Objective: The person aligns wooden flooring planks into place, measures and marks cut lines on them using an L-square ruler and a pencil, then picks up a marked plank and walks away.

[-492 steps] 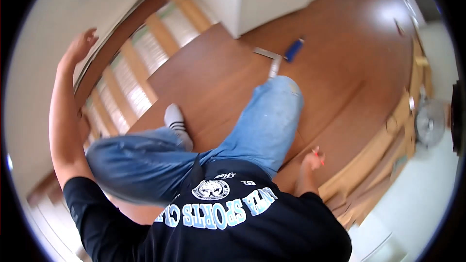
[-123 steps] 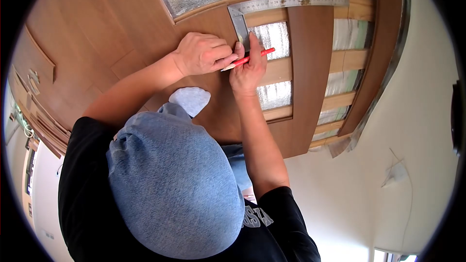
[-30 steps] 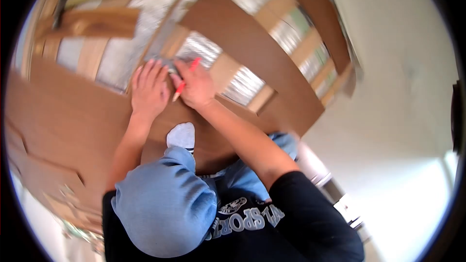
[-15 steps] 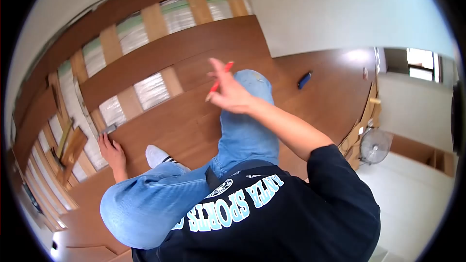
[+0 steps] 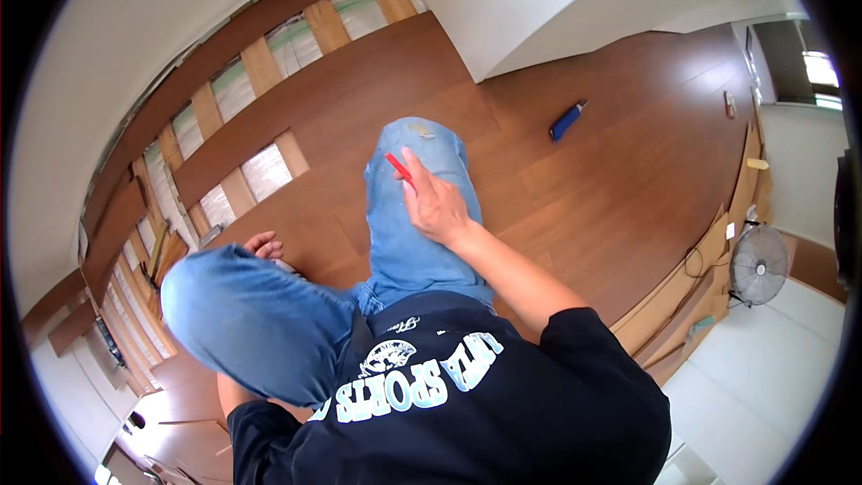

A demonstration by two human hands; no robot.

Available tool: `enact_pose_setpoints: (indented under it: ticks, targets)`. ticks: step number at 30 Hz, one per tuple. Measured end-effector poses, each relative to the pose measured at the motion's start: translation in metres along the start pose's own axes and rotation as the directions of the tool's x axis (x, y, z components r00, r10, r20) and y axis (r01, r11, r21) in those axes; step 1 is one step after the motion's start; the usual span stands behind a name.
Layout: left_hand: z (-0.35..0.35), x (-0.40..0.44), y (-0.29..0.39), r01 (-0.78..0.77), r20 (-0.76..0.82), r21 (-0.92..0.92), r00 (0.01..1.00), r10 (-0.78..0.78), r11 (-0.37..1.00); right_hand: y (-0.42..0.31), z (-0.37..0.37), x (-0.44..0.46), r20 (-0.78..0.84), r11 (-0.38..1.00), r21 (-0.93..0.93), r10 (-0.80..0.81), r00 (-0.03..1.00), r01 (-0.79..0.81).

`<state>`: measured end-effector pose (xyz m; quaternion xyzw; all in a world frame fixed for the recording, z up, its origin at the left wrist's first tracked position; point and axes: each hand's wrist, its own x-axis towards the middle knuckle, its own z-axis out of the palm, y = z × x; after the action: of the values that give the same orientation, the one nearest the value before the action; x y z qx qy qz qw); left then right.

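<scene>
1. Now the right hand [image 5: 435,208] is wrapped loosely around a red pencil [image 5: 399,169], with the thumb and fingers closed on it and one end jutting forward.
2. Compared with half a second ago, the fingers have drawn in from a wider spread; the pencil is off the boards, so no mark is being made.
3. Relative to that grip, the pencil lies within the hand, over the right leg of the jeans [image 5: 422,256].
4. The left hand [image 5: 265,245] has left the metal square [image 5: 212,235] and rests just beyond the left knee [image 5: 238,305], its fingers curled; the knee hides part of it, so I cannot tell whether it holds anything.
5. The square lies near that hand, beside the gap showing foil [image 5: 267,171]; with neither hand steadying it, measuring looks paused.
6. Farther out, a blue knife [image 5: 566,122] lies on the floorboards [image 5: 557,189], well apart from both hands, and a fan [image 5: 760,267] stands by the cardboard [image 5: 673,332].
</scene>
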<state>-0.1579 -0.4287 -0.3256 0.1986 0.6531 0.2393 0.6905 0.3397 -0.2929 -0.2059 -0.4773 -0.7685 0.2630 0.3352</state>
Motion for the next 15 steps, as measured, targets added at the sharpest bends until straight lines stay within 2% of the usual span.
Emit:
enact_pose_setpoints:
  ticks: [1, 2, 3, 4, 6, 8, 10, 11, 13, 14, 15]
  targets:
    - [-0.006, 0.012, -0.009, 0.006, 0.041, -0.126, 0.999, -0.001, 0.992, -0.001, 0.000, -0.002, 0.002, 0.993, 0.096, 0.072, 0.997, -0.072]
    - [-0.008, 0.018, -0.011, 0.015, 0.079, -0.255, 0.997, 0.006, 0.967, -0.001, 0.001, -0.007, 0.006, 0.992, 0.106, 0.075, 0.997, -0.075]
    - [0.029, -0.004, 0.022, -0.078, 0.008, -0.045, 0.997, 0.078, 0.996, 0.003, 0.004, -0.006, -0.025, 0.995, 0.091, 0.033, 0.999, -0.031]
    - [0.051, -0.010, 0.050, -0.086, 0.001, -0.046, 0.996, 0.087, 0.995, 0.007, 0.005, -0.002, -0.059, 0.997, 0.073, -0.012, 0.998, 0.017]
    - [0.078, -0.012, 0.090, -0.083, 0.079, 0.316, 0.995, 0.061, 0.945, 0.002, -0.001, 0.003, -0.052, 0.993, 0.110, -0.035, 0.998, 0.040]
    - [0.100, -0.010, 0.117, -0.172, 0.258, 0.297, 0.962, 0.095, 0.939, -0.001, -0.006, 0.003, -0.016, 0.989, 0.140, -0.055, 0.998, 0.057]
    - [0.139, -0.017, 0.159, -0.207, 0.300, 0.307, 0.947, 0.112, 0.929, -0.001, -0.007, 0.008, 0.043, 0.975, 0.214, 0.056, 0.997, -0.064]
    - [0.147, -0.011, 0.170, -0.208, 0.293, 0.292, 0.949, 0.119, 0.934, -0.001, -0.008, 0.011, 0.057, 0.976, 0.213, 0.045, 0.997, -0.056]
    - [0.159, 0.006, 0.186, -0.329, 0.307, 0.473, 0.931, 0.197, 0.818, 0.001, -0.016, 0.010, 0.148, 0.898, 0.281, 0.308, 0.940, -0.339]
    - [0.165, 0.016, 0.191, -0.325, 0.307, 0.454, 0.931, 0.196, 0.829, 0.004, -0.019, 0.011, 0.164, 0.901, 0.267, 0.308, 0.937, -0.343]
    - [0.171, 0.025, 0.194, -0.372, 0.334, 0.530, 0.918, 0.216, 0.762, 0.006, -0.023, 0.011, 0.104, 0.886, 0.247, 0.379, 0.920, -0.393]
